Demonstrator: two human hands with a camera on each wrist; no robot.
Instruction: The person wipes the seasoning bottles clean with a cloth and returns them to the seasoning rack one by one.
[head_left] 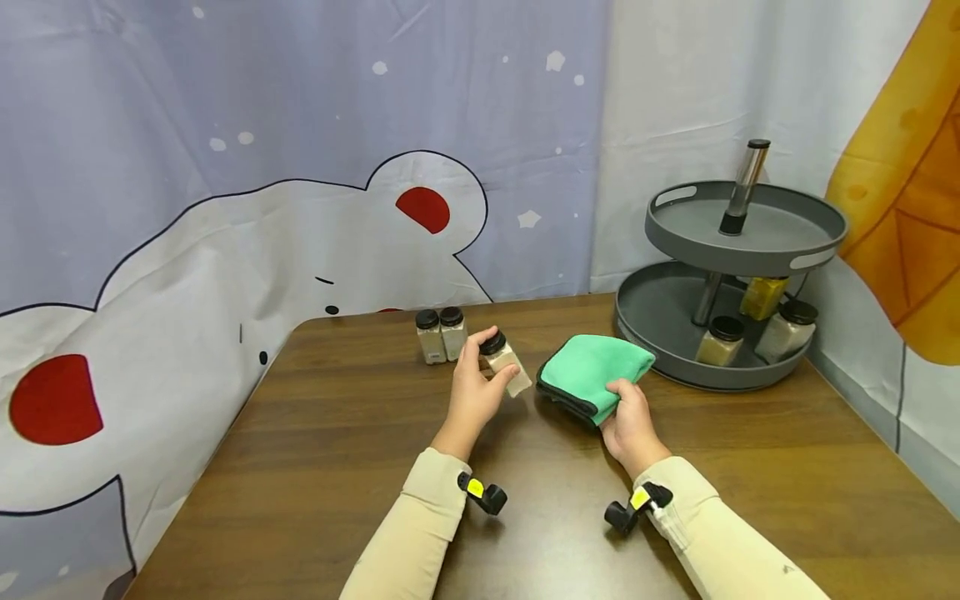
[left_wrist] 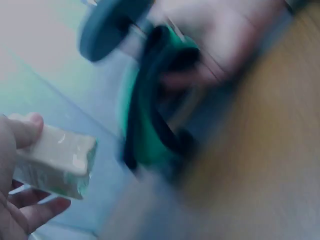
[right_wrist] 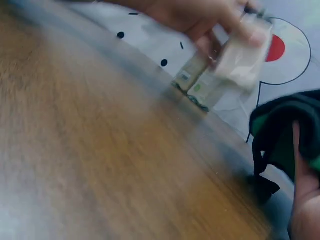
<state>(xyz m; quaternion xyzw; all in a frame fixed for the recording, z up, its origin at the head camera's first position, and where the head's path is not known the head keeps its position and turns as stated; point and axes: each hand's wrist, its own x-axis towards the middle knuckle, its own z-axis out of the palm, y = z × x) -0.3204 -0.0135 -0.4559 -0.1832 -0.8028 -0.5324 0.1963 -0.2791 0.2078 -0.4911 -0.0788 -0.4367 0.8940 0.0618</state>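
My left hand (head_left: pixel 474 398) grips a square clear jar (head_left: pixel 506 363) with a black lid and pale contents, tilted above the table. In the left wrist view the jar (left_wrist: pixel 55 155) lies between thumb and fingers. My right hand (head_left: pixel 632 423) holds a folded green cloth (head_left: pixel 596 371) with dark edging, thumb on top and the other fingers beneath it. The cloth is just right of the jar, apart from it. Behind the left hand, two similar jars (head_left: pixel 441 335) stand side by side on the table. Both wrist views are blurred.
A grey two-tier round tray (head_left: pixel 637 321) stands at the table's back right. On its lower tier sit a jar with yellow contents (head_left: pixel 763 297) and two with paler contents (head_left: pixel 720 342). A printed curtain (head_left: pixel 300 108) hangs behind the wooden table (head_left: pixel 337 467).
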